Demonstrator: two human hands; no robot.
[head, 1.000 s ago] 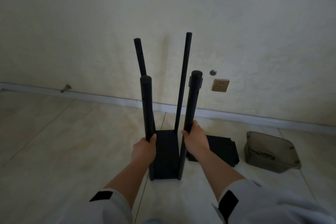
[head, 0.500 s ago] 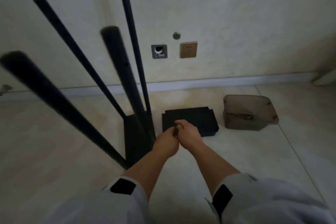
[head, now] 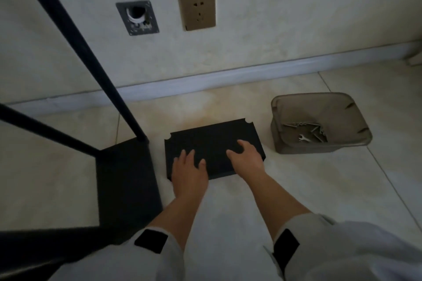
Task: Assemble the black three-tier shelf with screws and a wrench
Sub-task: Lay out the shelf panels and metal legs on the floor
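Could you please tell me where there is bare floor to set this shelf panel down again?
Bare tile lies between the shelf panel and the baseboard, and in front of the grey bin. It is crowded left, where the frame stands.

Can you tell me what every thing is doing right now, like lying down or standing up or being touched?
Loose shelf panel: lying flat on the floor, both hands on it.
Left hand: spread flat on the panel.
Right hand: resting on the panel, fingers curled.
Shelf frame: standing, poles up, untouched.
Bin: on the floor, open.
Wrench: lying in the bin.
Screws: loose in the bin.
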